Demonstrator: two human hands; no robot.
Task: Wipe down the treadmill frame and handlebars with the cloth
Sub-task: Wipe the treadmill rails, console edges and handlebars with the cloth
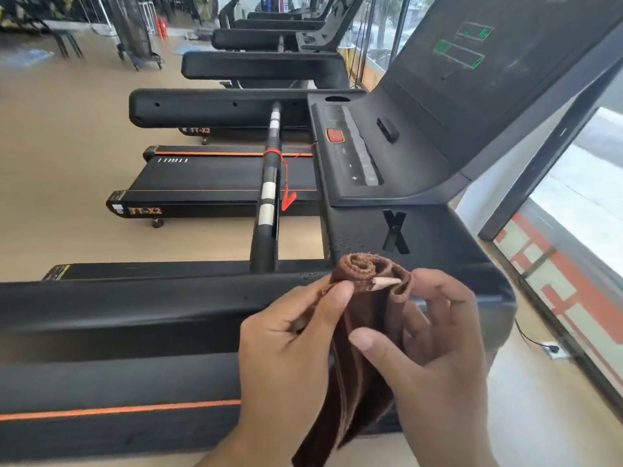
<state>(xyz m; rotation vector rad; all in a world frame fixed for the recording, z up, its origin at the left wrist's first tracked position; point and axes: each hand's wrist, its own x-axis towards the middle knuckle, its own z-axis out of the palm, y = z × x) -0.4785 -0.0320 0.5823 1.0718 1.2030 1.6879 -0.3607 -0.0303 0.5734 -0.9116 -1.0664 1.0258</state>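
Both hands hold the brown cloth point(365, 318) in the air, near the camera, above the near side rail point(135, 308) of the treadmill. The left hand point(290, 345) has its fingers clamped on the cloth's rolled top edge; the right hand point(438, 338) pinches the fold beside it. The cloth touches no surface. Judged so, wiping of the rail, the handlebar point(268, 197) and the console point(387, 156) remains outstanding.

Soft brown terry cloth point(357, 365): lower end cut off at bottom edge. Black console screen point(478, 62) above it: green markings too blurred to read.
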